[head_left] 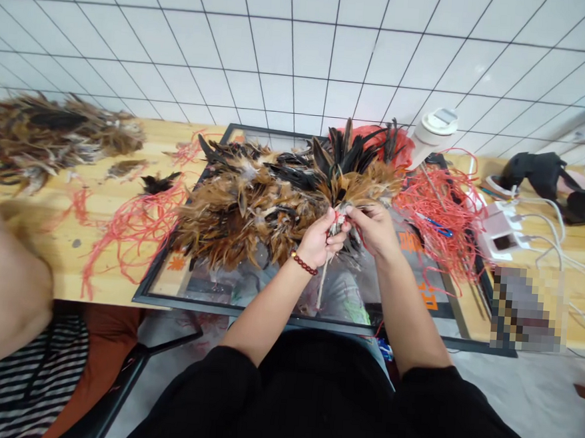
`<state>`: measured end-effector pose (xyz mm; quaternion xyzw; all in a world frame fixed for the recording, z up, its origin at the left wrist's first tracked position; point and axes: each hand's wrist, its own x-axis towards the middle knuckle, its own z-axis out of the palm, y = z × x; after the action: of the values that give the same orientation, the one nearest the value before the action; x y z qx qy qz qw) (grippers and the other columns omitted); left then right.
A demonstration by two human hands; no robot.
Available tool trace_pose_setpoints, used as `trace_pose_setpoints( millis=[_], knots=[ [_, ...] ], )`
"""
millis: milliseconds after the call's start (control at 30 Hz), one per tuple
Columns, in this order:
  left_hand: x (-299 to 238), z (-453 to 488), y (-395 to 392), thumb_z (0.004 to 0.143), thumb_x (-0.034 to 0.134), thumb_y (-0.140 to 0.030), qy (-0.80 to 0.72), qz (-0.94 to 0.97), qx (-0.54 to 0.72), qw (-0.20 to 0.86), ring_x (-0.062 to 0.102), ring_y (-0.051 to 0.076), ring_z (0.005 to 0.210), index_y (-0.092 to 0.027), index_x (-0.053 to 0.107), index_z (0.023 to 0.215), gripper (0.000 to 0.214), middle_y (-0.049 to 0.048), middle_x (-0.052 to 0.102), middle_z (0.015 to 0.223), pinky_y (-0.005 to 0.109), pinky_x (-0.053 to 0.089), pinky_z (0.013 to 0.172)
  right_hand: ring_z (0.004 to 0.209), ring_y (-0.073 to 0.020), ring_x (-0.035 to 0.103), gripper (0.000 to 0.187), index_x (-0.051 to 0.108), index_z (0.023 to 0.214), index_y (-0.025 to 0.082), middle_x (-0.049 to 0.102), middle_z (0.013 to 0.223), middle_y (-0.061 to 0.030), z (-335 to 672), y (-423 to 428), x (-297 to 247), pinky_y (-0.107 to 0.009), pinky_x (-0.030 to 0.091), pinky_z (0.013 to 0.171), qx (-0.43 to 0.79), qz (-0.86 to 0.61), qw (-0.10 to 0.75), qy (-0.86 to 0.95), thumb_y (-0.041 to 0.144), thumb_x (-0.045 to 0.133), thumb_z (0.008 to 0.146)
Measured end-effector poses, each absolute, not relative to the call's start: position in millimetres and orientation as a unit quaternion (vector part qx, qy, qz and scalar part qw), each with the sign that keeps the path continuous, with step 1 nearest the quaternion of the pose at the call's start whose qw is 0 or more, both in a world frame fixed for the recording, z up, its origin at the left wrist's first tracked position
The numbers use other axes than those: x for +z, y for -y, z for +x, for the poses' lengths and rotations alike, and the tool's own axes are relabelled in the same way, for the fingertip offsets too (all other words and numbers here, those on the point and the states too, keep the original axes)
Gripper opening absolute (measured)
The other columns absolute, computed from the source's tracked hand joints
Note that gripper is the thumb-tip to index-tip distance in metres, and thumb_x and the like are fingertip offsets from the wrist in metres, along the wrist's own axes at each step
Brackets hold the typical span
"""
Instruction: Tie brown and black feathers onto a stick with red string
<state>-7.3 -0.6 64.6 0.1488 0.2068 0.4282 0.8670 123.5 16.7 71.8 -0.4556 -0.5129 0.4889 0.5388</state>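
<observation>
Feathers [242,222] on black-framed panel [191,307], wooden table [69,263], white tiled wall [314,54]

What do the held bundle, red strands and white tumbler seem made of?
Held bundle: probably natural feathers, black ones softly glossy, brown ones fluffy.
Red strands: likely plastic twine, thin and curling, slight sheen.
White tumbler: smooth, plastic or coated metal; unclear.

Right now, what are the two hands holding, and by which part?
The left hand grips a feather bundle by its gathered quill ends. The right hand meets it there; what that hand pinches is unclear.
</observation>
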Motion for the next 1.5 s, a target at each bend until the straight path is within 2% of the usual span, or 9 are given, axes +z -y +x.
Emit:
trace_pose_setpoints(
  millis=[233, 367, 467, 567, 700, 833, 1067, 1267, 1500],
  knots=[
    [67, -7, 2, 0.097, 0.052, -0.034, -0.182, 0.097, 0.431, 0.879, 0.027, -0.001, 0.038, -0.012, 0.058, 0.083, 0.027, -0.0012, 0.055, 0.069, 0.01, 0.019, 0.032, 0.058, -0.0088, 0.046, 0.04, 0.051, 0.066, 0.02, 0.05, 0.061, 0.0047, 128, -15, 71, -0.024, 0.041, 0.059, 0.452, -0.487, 0.553, 0.502, 0.046, 0.081, 0.064],
    [66, -7, 2, 0.093, 0.06, -0.032, -0.182, 0.097, 0.445, 0.871, 0.028, -0.001, 0.039, -0.013, 0.057, 0.082, 0.022, -0.0041, 0.049, 0.066, 0.009, 0.02, 0.033, 0.061, -0.0085, 0.049, 0.043, 0.055, 0.072, 0.019, 0.054, 0.066, 0.0039, 126, -14, 72, -0.022, 0.042, 0.059, 0.47, -0.483, 0.552, 0.492, 0.049, 0.084, 0.061],
    [67, -8, 0, 0.086, 0.069, -0.033, -0.22, 0.139, 0.465, 0.846, 0.029, -0.001, 0.039, -0.013, 0.055, 0.08, 0.025, -0.0047, 0.05, 0.066, 0.01, 0.018, 0.033, 0.055, -0.0084, 0.049, 0.048, 0.059, 0.078, 0.019, 0.057, 0.066, 0.0024, 131, -11, 75, -0.022, 0.04, 0.05, 0.55, -0.491, 0.462, 0.492, 0.061, 0.079, 0.064],
    [70, -10, -2, 0.081, 0.074, -0.034, -0.283, 0.2, 0.489, 0.8, 0.03, -0.001, 0.039, -0.013, 0.054, 0.076, 0.03, -0.0046, 0.052, 0.065, 0.011, 0.016, 0.034, 0.045, -0.0063, 0.036, 0.051, 0.064, 0.078, 0.018, 0.05, 0.057, 0.0041, 145, -5, 83, -0.022, 0.029, 0.044, 0.586, -0.492, 0.351, 0.54, 0.067, 0.073, 0.068],
    [76, -11, -3, 0.083, 0.07, -0.032, -0.38, 0.294, 0.472, 0.739, 0.029, -0.001, 0.036, -0.015, 0.051, 0.073, 0.028, -0.005, 0.051, 0.062, 0.014, 0.012, 0.035, 0.058, -0.0104, 0.049, 0.036, 0.068, 0.072, 0.017, 0.059, 0.063, -0.0002, 163, 3, 103, -0.025, 0.037, 0.059, 0.411, -0.499, 0.327, 0.689, 0.052, 0.066, 0.08],
    [76, -9, -5, 0.089, 0.059, -0.027, -0.461, 0.427, 0.415, 0.658, 0.028, 0.002, 0.038, -0.016, 0.049, 0.069, 0.026, -0.0063, 0.047, 0.058, 0.018, 0.016, 0.04, 0.073, -0.0157, 0.06, 0.023, 0.073, 0.086, 0.018, 0.07, 0.081, -0.0045, 170, 11, 131, -0.028, 0.041, 0.07, 0.227, -0.479, 0.229, 0.816, 0.031, 0.054, 0.09],
    [90, -16, -2, 0.09, 0.057, -0.033, -0.477, 0.801, 0.182, 0.313, 0.06, 0.017, 0.07, -0.016, 0.062, 0.081, 0.02, 0.0031, 0.064, 0.072, 0.025, 0.039, 0.062, 0.08, -0.0171, 0.06, 0.024, 0.075, 0.093, 0.021, 0.068, 0.091, -0.0058, 173, -1, 149, -0.027, 0.034, 0.063, 0.025, -0.445, 0.133, 0.885, 0.025, 0.052, 0.09],
    [105, -17, 24, 0.1, 0.033, -0.027, -0.393, 0.919, 0.013, -0.005, 0.069, 0.028, 0.079, -0.008, 0.06, 0.118, 0.037, 0.0173, 0.067, 0.091, 0.035, 0.047, 0.063, 0.077, -0.0156, 0.061, 0.019, 0.075, 0.084, 0.019, 0.07, 0.083, -0.004, 178, -23, 125, -0.027, 0.037, 0.067, 0.127, -0.438, 0.159, 0.876, 0.027, 0.057, 0.086],
    [107, -24, 39, 0.097, 0.027, -0.014, -0.318, 0.946, 0.005, -0.063, 0.067, 0.024, 0.074, -0.015, 0.048, 0.137, 0.045, 0.0141, 0.063, 0.088, 0.03, 0.045, 0.056, 0.07, -0.0147, 0.062, 0.029, 0.075, 0.077, 0.016, 0.072, 0.073, -0.0023, 187, -37, 95, -0.027, 0.045, 0.071, 0.405, -0.433, 0.226, 0.773, 0.045, 0.069, 0.076]
  ],
)
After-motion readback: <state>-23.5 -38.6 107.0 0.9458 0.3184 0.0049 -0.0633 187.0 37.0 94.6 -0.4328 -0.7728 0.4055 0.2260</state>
